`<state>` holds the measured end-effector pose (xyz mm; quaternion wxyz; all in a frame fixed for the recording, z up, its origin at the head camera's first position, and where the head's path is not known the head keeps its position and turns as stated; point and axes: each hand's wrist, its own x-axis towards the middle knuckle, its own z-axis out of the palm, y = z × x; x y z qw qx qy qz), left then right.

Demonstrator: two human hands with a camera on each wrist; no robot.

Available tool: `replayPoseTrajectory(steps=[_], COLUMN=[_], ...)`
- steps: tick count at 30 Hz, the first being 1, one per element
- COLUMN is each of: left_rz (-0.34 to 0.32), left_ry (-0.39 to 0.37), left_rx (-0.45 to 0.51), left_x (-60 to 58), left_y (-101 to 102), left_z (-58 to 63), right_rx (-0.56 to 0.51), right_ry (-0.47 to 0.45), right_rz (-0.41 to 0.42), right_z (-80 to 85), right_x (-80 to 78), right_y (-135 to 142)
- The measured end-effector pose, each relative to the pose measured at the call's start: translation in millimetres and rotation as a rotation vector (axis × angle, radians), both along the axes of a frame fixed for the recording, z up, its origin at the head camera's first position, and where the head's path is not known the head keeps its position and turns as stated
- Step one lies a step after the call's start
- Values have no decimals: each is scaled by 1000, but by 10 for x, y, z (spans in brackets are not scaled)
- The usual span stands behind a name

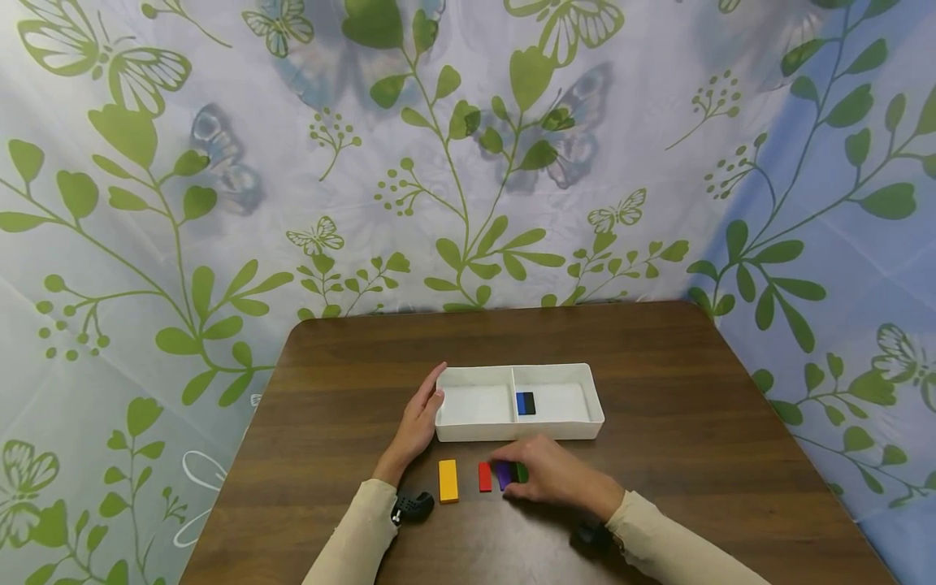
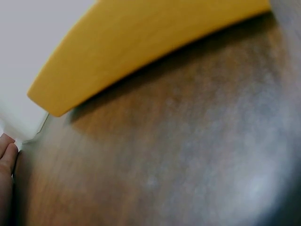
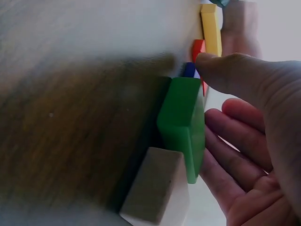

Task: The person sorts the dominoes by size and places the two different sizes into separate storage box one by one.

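Note:
My left hand (image 1: pixel 415 424) lies along the left end of a white two-compartment box (image 1: pixel 475 433), fingers straight against its wall. In front of the box my right hand (image 1: pixel 544 473) pinches a purple block (image 1: pixel 504 475) between thumb and fingers; the hand covers part of it. Beside that lies a red block (image 1: pixel 485 477), with a larger yellow block (image 1: pixel 448 481) further left, near my left wrist. A green block (image 3: pixel 181 106) stands under my right palm, next to a pale wooden-looking block (image 3: pixel 157 183) that the hand hides in the head view.
In the box's right compartment, a blue block (image 1: pixel 521 404) and a black block (image 1: pixel 530 403) lie against the divider (image 1: pixel 515 396). The brown table (image 1: pixel 351 357) backs onto a leaf-and-butterfly curtain (image 1: pixel 468 162).

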<state>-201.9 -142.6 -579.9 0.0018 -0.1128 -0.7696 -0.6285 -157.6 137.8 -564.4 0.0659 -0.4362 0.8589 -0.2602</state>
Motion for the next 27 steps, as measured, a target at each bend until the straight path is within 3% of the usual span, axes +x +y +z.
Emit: replayPoseTrajectory(steps=[7, 27], left_rz=[29, 42], left_ry=[-1, 21], left_rx=[3, 10], left_x=[-2, 17], left_y=[26, 34], left_z=[-34, -21], right_rx=[-11, 21], right_ry=[59, 33], right_rz=[6, -33], right_z=[-37, -74], right_x=[7, 9], right_y=[-25, -33])
